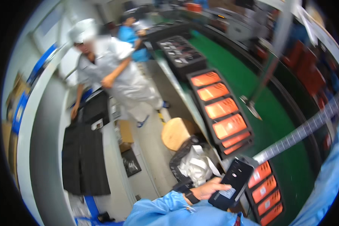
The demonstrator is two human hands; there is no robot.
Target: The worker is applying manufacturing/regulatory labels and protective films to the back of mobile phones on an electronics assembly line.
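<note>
When looking down beside a green conveyor belt (284, 154), check out the black smartphone (235, 180) in the left hand (208, 189). Back side up, complete with camera lenses (237, 169) and a pale label (227, 193). Pretty snug grip, thumb on top, black wristband (191, 196) just behind. Held near the belt's left edge, in this view roughly between the far black tray (225, 117) and the near black tray (253, 209), both with flat orange packages (229, 126). Can't tell about the right hand: out of view, only a blue sleeve (329, 169) at the right edge. Across the aisle (148, 150), a co-worker (113, 71) in white cap (83, 31) and pale smock (115, 51), one hand by black mats (88, 160) on the bench (115, 169). In between, a round wooden stool (175, 133) and a black trash bag (178, 160) of white scraps (197, 167).
</note>
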